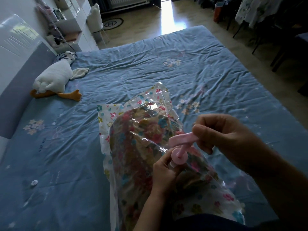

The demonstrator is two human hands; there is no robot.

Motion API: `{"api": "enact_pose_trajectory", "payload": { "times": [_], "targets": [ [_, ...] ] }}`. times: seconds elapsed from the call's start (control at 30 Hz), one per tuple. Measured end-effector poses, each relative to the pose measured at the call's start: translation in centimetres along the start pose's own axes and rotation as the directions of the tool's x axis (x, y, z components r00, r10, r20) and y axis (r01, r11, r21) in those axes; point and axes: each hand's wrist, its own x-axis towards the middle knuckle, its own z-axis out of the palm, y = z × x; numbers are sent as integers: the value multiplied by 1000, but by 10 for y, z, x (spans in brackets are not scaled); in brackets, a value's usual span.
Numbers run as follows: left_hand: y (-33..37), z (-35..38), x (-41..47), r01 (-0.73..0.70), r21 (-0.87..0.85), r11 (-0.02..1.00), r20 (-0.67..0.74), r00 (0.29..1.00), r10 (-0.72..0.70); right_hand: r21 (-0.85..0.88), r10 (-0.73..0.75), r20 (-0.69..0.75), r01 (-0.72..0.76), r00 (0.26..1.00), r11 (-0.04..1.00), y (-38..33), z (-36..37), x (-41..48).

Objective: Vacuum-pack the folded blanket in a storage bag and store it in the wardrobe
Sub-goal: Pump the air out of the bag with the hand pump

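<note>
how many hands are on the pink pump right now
2. On the pink pump, the right hand grips the top handle; the left hand holds the body below, against the storage bag.

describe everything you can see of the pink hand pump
The pink hand pump looks plastic: a T-bar handle on a thin rod, partly drawn out of a round cap. It stands tilted on the clear flowered storage bag. The right hand grips the handle; the left hand holds the body below the cap.
</note>
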Motion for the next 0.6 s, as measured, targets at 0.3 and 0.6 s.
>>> {"api": "enact_pose_trajectory", "payload": {
  "times": [0.3,0.6],
  "targets": [
    [-1,-1,1,-22,-38,999,-16,1000,21,-423,219,-97,-239,971,874,49,-7,-3],
    [-3,0,1,-12,-33,999,-24,1000,12,-273,252,-70,-261,965,926,57,-9,-2]
  ]
}}
